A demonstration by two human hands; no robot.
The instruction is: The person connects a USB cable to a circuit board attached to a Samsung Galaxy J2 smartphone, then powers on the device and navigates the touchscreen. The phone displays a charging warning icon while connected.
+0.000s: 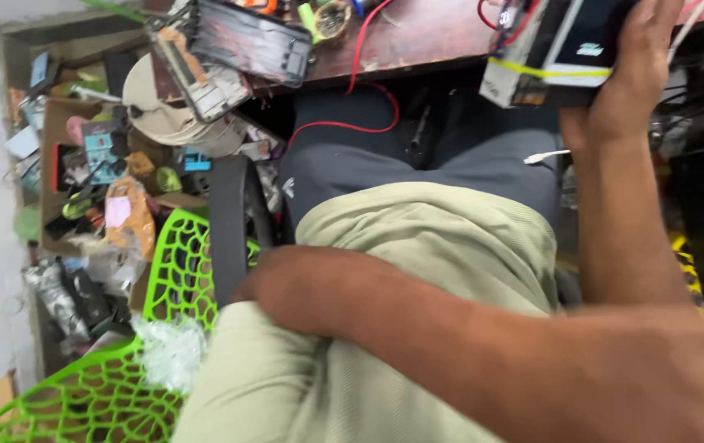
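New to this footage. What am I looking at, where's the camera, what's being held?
There is no machine: a person works bare-handed, filmed by one camera on their head looking down at their lap. The right hand grips a dark box-shaped device with a yellow band at the edge of the brown wooden desk. The left hand rests against their beige shirt, holding nothing visible. A red wire hangs off the desk; a green lattice plastic chair stands at the left of the picture beside a cluttered cardboard box.

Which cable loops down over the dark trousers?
The thin red cable; it drops from the table and curves over the trousers. The white cable only pokes out beside the forearm.
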